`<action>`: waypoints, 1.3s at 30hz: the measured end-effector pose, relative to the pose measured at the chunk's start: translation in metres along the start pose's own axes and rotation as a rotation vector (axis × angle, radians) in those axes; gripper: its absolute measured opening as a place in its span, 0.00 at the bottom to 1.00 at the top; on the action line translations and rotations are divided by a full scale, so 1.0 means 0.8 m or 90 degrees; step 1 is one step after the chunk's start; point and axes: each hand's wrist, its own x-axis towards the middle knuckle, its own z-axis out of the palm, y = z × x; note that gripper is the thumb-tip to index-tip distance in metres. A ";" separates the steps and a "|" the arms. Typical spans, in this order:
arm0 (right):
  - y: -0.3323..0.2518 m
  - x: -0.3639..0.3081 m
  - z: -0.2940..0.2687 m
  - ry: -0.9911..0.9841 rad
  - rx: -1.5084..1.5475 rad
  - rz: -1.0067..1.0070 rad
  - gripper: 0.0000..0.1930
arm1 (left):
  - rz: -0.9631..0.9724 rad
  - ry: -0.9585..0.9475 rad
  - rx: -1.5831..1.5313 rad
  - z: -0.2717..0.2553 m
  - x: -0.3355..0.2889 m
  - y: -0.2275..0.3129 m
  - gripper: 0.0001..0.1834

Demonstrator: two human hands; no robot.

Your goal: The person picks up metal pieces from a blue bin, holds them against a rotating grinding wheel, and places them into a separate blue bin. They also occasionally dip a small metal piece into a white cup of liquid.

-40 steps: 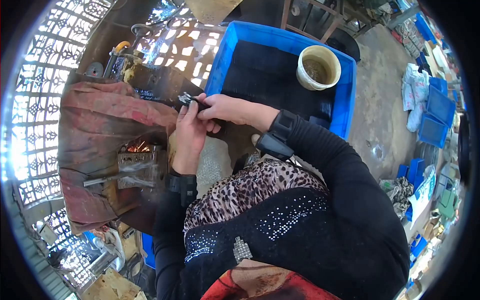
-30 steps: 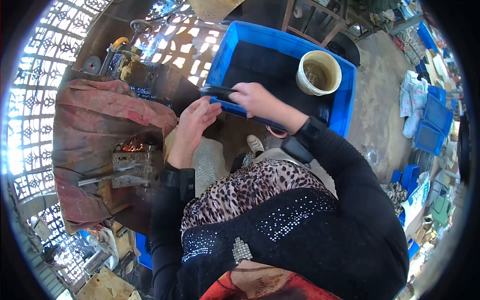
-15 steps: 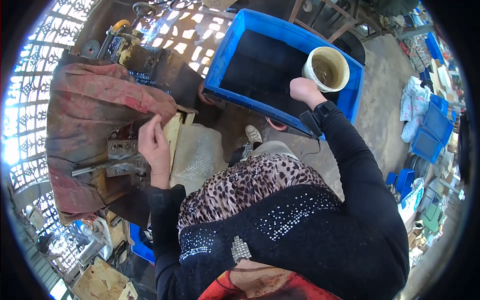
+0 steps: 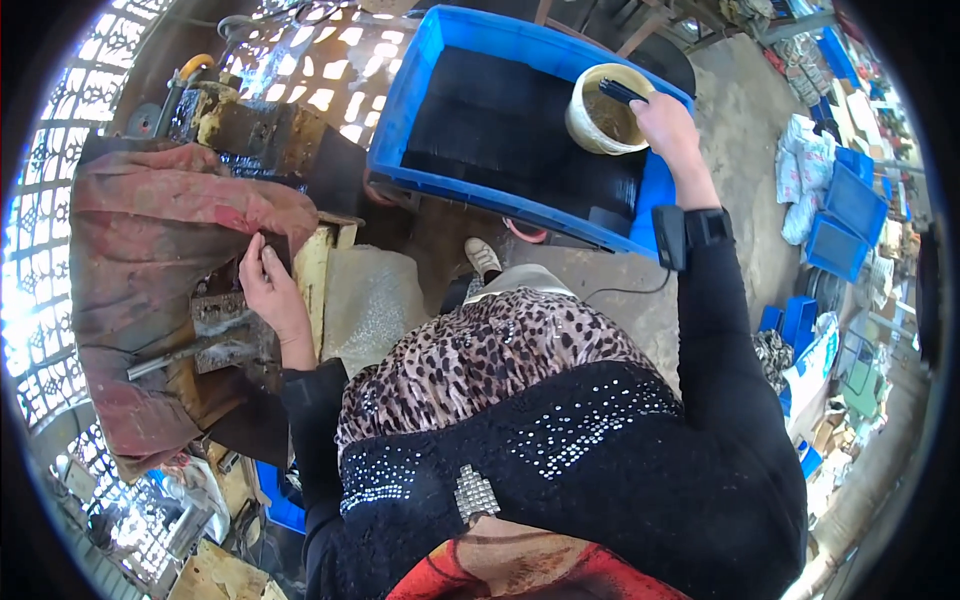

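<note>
In my right hand (image 4: 668, 130) is a small flat black piece (image 4: 622, 92), gripped at one end and held over the mouth of a cream bucket (image 4: 600, 132). Murky brownish contents show inside the bucket. It stands in the right part of a large blue tub (image 4: 400, 110), whose inside is dark black. My left hand (image 4: 272, 300) is at the edge of a stained red-brown cloth (image 4: 165, 200) draped over a machine. Its fingers are curled close together; whatever they hold, if anything, I cannot make out. Just beside it, a metal rod (image 4: 160, 362) and blurred wet-looking parts show under the cloth.
A pale board (image 4: 375, 290) lies between the machine and my legs. Behind the cloth stands a greasy machine body (image 4: 250, 125). White sacks (image 4: 803, 165) and blue crates (image 4: 848, 220) lie on the right. A cable (image 4: 630, 290) hangs from my right wrist.
My right hand has moved right and up from the tub's near side to the bucket, and the black piece now shows in it. My left hand stays by the cloth. The whole view has shifted slightly.
</note>
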 end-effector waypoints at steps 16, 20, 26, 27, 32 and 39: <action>0.014 -0.015 0.047 0.072 0.485 0.193 0.12 | -0.027 -0.019 -0.002 -0.003 -0.010 -0.007 0.13; -0.067 -0.046 0.061 -0.023 0.963 0.233 0.11 | -0.007 -0.028 0.022 -0.005 -0.010 -0.007 0.12; -0.052 0.073 0.255 0.168 0.524 0.311 0.13 | -0.005 -0.081 0.011 0.005 -0.008 0.018 0.12; -0.072 0.075 0.255 0.152 0.528 0.303 0.13 | -0.010 -0.089 0.036 -0.003 -0.013 0.017 0.13; -0.119 0.059 0.222 0.166 0.297 0.267 0.14 | -0.046 -0.104 0.075 -0.024 -0.023 0.035 0.13; -0.101 0.036 0.212 0.068 0.199 0.232 0.14 | -0.053 -0.124 0.089 -0.042 -0.031 0.065 0.13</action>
